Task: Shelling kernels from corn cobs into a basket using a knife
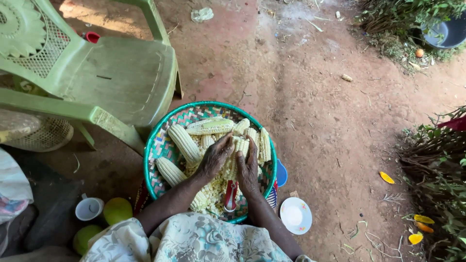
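On bare reddish dirt ground point(310, 111), far left, a green plastic chair point(116, 77) stands empty, a woven item beneath its arm. Below it a white mug point(89, 208) sits beside two yellow-green fruits point(117, 209). Centre: a round woven basket point(162, 145) with a green rim, full of white maize cobs point(184, 142) and loose kernels point(213, 191). The left hand point(215, 156) rests palm-down on the cob pile, fingers curled together over a cob. The right hand point(248, 167), just beside and touching it, also has fingers together pressed on a cob point(241, 145); the exact clamp is hidden. A red-handled tool point(230, 195) lies in the basket between the forearms. Right of the basket: a blue item point(281, 173), then a white saucer point(296, 215). Further right, yellow leaves point(387, 177) and green shrubs point(437, 174); a dark basin point(449, 31) is top right.
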